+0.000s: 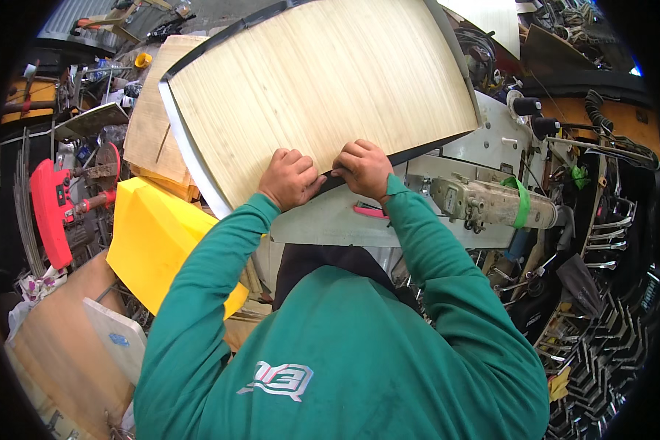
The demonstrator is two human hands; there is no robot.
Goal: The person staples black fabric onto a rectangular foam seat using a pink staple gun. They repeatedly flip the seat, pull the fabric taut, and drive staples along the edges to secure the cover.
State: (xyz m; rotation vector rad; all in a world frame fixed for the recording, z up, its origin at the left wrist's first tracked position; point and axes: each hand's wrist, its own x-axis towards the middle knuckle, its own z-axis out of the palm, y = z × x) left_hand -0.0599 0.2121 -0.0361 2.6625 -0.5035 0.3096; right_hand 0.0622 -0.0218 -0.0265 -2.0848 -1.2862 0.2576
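Left hand [292,178] and right hand [364,169], fingers curled, grip the dark edging [433,146] of a wood-grain panel [323,81].
Right of the grip, a green-banded machine [491,202]; left of it, a yellow block [150,235].

Soft, even light brightens the wood-grain panel [323,81] beyond the fingers [358,149]; far left and right of them, lines bend into blackness and detail seems blurred.

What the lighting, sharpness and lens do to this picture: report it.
Head view: both the left hand and right hand look sharp; head view: soft light, no hard shadows on the wood-grain panel; head view: black fisheye border swallows the corners, with a small blown-out patch near the upper-right rim.
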